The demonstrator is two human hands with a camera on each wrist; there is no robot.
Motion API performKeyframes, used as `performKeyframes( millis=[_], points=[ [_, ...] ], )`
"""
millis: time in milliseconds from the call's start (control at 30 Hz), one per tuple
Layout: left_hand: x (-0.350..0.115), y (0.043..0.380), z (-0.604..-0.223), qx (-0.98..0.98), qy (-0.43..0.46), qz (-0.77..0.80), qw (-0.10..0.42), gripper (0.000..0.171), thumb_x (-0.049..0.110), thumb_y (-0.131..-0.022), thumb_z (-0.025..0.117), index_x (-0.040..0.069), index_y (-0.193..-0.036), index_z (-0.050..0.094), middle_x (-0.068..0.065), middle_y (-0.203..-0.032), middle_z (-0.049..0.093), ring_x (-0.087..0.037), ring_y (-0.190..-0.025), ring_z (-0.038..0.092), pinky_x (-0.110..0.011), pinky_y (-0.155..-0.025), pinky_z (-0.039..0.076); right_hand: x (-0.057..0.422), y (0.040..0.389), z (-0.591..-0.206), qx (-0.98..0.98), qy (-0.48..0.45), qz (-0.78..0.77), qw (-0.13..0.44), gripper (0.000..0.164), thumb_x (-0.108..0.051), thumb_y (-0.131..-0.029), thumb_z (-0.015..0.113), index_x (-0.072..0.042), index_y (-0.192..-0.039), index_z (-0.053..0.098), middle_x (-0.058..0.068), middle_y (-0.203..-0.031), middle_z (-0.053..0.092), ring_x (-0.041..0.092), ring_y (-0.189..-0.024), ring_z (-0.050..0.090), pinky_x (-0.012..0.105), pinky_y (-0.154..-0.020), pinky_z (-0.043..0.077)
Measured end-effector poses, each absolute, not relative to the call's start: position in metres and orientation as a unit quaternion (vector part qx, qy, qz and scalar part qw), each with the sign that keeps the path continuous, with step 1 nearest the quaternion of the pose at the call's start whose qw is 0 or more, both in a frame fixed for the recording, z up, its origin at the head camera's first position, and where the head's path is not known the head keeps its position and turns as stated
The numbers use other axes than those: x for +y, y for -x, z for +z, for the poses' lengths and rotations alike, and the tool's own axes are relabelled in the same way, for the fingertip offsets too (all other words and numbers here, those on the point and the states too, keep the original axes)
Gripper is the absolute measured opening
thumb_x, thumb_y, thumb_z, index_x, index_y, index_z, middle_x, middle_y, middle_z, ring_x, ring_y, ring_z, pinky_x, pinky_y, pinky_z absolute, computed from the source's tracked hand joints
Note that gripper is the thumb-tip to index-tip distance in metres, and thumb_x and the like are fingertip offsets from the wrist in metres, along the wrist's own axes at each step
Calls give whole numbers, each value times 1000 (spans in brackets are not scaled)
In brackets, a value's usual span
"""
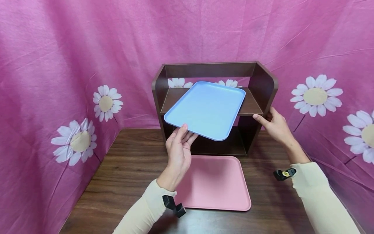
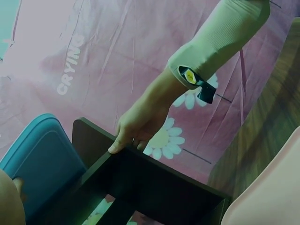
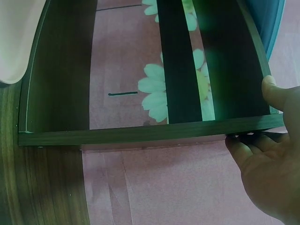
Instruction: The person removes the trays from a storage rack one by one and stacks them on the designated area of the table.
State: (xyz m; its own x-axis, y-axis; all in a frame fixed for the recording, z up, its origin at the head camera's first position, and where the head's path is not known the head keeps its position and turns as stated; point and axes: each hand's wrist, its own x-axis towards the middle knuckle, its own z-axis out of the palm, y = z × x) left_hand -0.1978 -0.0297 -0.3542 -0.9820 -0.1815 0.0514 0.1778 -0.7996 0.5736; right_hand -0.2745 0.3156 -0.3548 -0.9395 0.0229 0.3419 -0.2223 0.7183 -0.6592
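Thumb on top and fingers beneath, my left hand (image 1: 179, 151) pinches the near edge of a blue tray (image 1: 205, 109). The tray is tilted and held in front of the upper level of a dark brown two-level shelf (image 1: 213, 68); whether it touches the middle board cannot be told. My right hand (image 1: 276, 125) grips the shelf's right side panel; in the right wrist view its thumb lies on the inner side and its fingers (image 3: 239, 150) on the outer. A pink tray (image 1: 216, 185) lies flat before the shelf, partly covered by my left hand and wrist.
The shelf stands at the back of a wood-grain table (image 1: 122, 175). Behind and at both sides hangs a pink cloth (image 1: 131, 42) printed with large white daisies. The shelf's lower compartment (image 1: 216, 146) is partly hidden by the blue tray.
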Motion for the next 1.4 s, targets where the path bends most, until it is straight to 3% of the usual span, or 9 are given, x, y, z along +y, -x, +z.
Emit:
performKeyframes(
  millis=[233,467,733,933,1033,1200,1267,1400],
  points=[
    [-41,201,-353,-311,-2,-947,83,13,2,-103,64,4,-92,69,-8,-86,79,-18,-82,79,-36,-81,68,315,274,-354,-912,-50,370,168,57,-44,-104,67,1,-137,54,28,-119,71,4,-87,54,16,-72,43],
    [-51,201,-352,-318,6,-945,80,16,2,-104,62,4,-91,72,-7,-85,79,-18,-82,79,-35,-79,68,313,275,-353,-913,-44,371,160,62,-47,-105,65,1,-142,53,30,-127,70,22,-101,57,18,-77,42],
    [-64,203,-350,-324,21,-942,83,19,1,-104,60,3,-91,74,-8,-85,80,-18,-80,78,-36,-78,68,314,275,-353,-914,-46,372,156,62,-46,-104,66,1,-142,53,29,-128,70,9,-95,56,15,-75,42],
    [-74,202,-349,-341,27,-937,75,24,3,-106,56,5,-91,74,-7,-84,80,-18,-79,78,-35,-75,68,314,274,-351,-915,-46,367,159,59,-45,-104,66,0,-140,54,28,-126,71,19,-99,58,17,-75,42],
    [-79,202,-349,-350,32,-933,69,26,4,-107,54,6,-90,75,-5,-81,80,-16,-77,78,-32,-73,67,312,272,-350,-915,-46,367,158,59,-43,-105,65,1,-144,52,30,-132,68,31,-110,60,24,-81,44],
    [-87,201,-348,-356,36,-932,61,28,5,-107,53,6,-90,76,-4,-80,80,-15,-77,78,-29,-70,66,311,270,-348,-912,-49,378,154,63,-37,-106,62,0,-154,44,34,-147,57,44,-127,55,53,-99,48],
    [-89,200,-348,-358,33,-931,58,29,5,-107,53,6,-90,76,-4,-80,80,-14,-77,78,-28,-70,66,311,270,-348,-912,-48,375,158,58,-31,-106,61,1,-151,45,35,-142,59,46,-123,55,61,-99,45],
    [-96,198,-349,-360,28,-931,48,29,5,-108,53,5,-91,77,-4,-79,80,-13,-76,78,-27,-69,65,312,271,-349,-916,-47,356,177,37,-16,-101,58,7,-129,51,35,-115,62,46,-103,55,60,-87,45]
  ],
)
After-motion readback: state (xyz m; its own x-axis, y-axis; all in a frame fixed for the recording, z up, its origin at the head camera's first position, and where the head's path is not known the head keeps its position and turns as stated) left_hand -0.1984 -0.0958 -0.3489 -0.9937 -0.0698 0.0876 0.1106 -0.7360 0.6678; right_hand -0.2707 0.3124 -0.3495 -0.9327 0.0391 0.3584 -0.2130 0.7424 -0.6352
